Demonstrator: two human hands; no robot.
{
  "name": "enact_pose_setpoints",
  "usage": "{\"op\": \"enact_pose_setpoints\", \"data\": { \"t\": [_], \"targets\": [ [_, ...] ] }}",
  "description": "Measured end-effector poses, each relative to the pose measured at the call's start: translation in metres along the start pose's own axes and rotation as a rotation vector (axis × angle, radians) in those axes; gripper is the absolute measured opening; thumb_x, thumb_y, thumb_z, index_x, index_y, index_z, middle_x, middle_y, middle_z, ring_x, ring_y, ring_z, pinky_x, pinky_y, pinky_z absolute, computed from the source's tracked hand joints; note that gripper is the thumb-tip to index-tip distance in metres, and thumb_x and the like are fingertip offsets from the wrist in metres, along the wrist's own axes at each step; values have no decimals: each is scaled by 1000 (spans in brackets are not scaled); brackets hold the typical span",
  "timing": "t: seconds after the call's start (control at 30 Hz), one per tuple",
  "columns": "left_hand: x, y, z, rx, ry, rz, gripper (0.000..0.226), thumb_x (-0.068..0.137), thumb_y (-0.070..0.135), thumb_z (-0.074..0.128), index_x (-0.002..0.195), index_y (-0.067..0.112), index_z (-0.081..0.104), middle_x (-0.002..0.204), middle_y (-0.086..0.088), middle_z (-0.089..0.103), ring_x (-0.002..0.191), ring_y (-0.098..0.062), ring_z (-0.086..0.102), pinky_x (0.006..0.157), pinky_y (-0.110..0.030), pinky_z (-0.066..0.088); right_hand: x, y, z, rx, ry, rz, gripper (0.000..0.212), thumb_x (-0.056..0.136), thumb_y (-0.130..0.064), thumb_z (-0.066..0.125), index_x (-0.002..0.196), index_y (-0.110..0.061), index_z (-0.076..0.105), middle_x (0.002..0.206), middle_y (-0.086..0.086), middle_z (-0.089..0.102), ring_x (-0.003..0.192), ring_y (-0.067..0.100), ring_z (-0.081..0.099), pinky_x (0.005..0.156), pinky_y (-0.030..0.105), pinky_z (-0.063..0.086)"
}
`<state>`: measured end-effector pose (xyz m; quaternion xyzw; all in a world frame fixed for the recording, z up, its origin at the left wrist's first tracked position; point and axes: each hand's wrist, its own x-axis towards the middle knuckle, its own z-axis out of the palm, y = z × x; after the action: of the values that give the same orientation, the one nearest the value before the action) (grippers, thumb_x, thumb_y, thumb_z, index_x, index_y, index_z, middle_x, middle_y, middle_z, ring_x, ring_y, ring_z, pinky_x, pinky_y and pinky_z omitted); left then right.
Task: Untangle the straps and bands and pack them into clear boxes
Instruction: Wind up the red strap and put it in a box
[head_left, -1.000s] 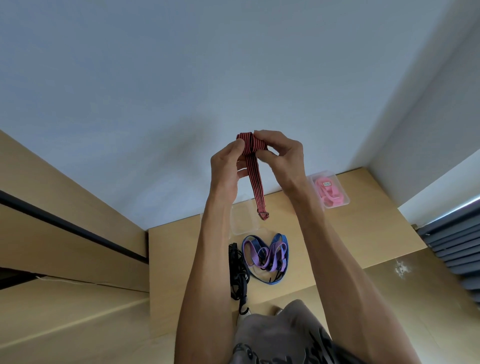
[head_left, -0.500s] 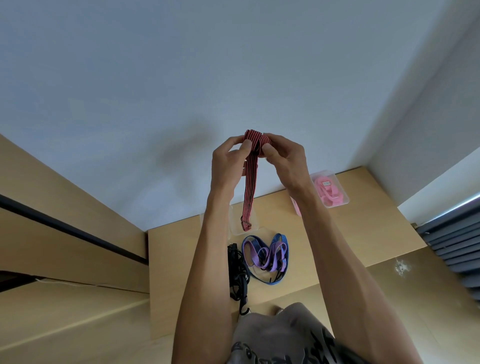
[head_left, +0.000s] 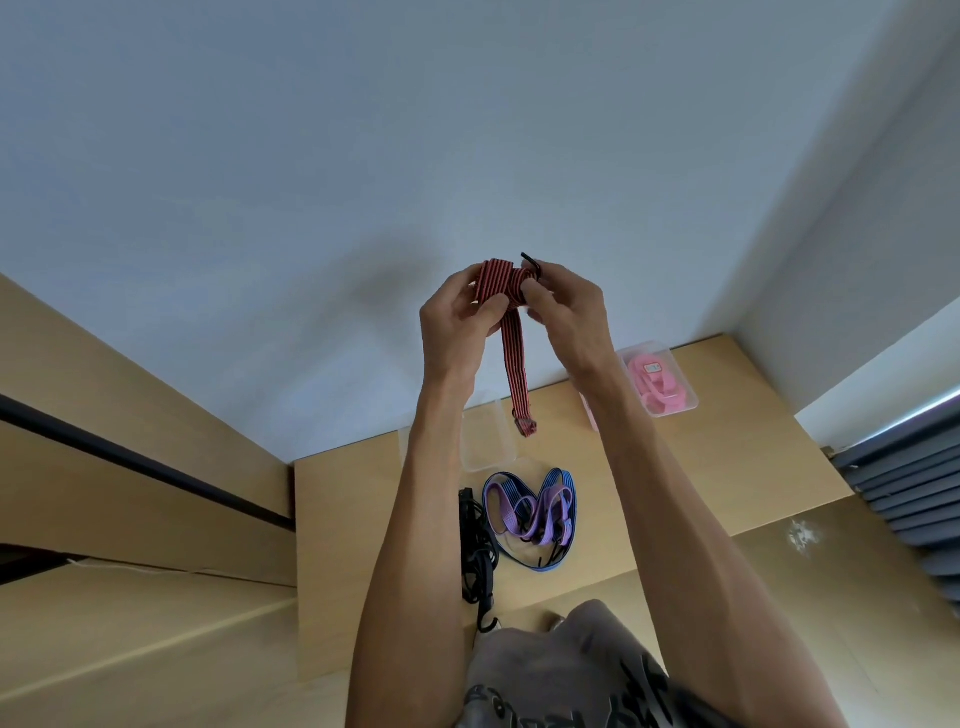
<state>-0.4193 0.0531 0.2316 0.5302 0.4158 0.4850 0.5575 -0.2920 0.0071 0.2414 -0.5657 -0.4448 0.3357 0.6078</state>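
Head view: both hands are raised above the table (head_left: 727, 467). Left hand (head_left: 457, 322) and right hand (head_left: 566, 312) each pinch the folded top of a red striped strap (head_left: 517, 364), fingers curled round it. A black hook (head_left: 532, 262) projects beside the right fingers; the loose tail hangs toward an empty clear box (head_left: 485, 436) near the table's far edge. Judged light, soft and stretchy; best held at the folds, minding the hook.
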Motion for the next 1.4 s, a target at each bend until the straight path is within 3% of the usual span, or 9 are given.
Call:
{"op": "enact_pose_setpoints", "data": {
  "t": [0.1,0.27,0.37,0.6,0.83,1.07,1.2,1.3,1.4],
  "targets": [
    [3,-2,-2,21,-6,15,39,87,7,70,125,15,69,102,-9,75,95,-26,73,81,-36,62,-1,3,1,29,-23,-24,23,98,-5,52,112,-4,70,85,-2,75,85,16,74,75,18,52],
    [1,-5,0,70,-46,29,36,93,18,67,129,20,67,102,-8,74,96,-22,73,69,-28,60,-2,5,-2,108,17,-56,22,97,-1,54,111,2,71,99,17,76,94,28,74,88,36,58],
    [0,-3,1,39,-63,5,33,99,24,57,130,17,66,105,-8,73,93,-22,73,75,-32,62,-2,7,-5,118,32,-72,23,98,1,55,113,4,71,102,18,75,97,27,73,93,40,57],
    [1,-1,2,97,-37,-41,27,100,27,57,123,18,68,92,-6,75,78,-24,74,64,-31,59,-3,9,-3,98,53,-48,23,95,1,59,114,4,71,104,17,76,100,31,73,98,49,54],
    [-3,6,5,-11,-58,-140,23,93,39,65,116,35,68,81,-1,76,73,-19,73,64,-27,58,-8,15,4,40,164,-22,29,90,8,63,116,-1,72,107,9,75,103,19,72,97,38,56],
    [-3,-3,0,-32,-35,-146,60,88,19,67,146,17,52,102,-19,73,93,-21,72,93,-43,59,-14,14,-3,169,56,27,30,95,-1,52,119,3,69,114,13,74,112,21,69,100,37,54],
    [-7,-4,3,1,-11,-163,72,85,19,67,152,12,42,108,-9,74,102,-20,72,100,-44,55,-12,12,0,119,29,85,30,95,-8,56,124,-9,67,105,14,74,100,15,69,95,39,56],
    [-6,-2,0,-5,-40,-142,55,81,15,63,135,4,58,110,-20,73,102,-27,70,99,-55,54,-11,10,0,93,-3,82,28,94,-12,58,117,-20,71,97,16,73,88,20,66,86,42,56],
    [-6,-4,-5,42,-86,-114,44,88,10,62,131,16,64,104,-14,75,93,-22,70,89,-51,58,-12,10,-2,89,4,45,31,91,-4,59,117,-18,69,101,6,76,94,17,71,79,27,56]
  ]
}}
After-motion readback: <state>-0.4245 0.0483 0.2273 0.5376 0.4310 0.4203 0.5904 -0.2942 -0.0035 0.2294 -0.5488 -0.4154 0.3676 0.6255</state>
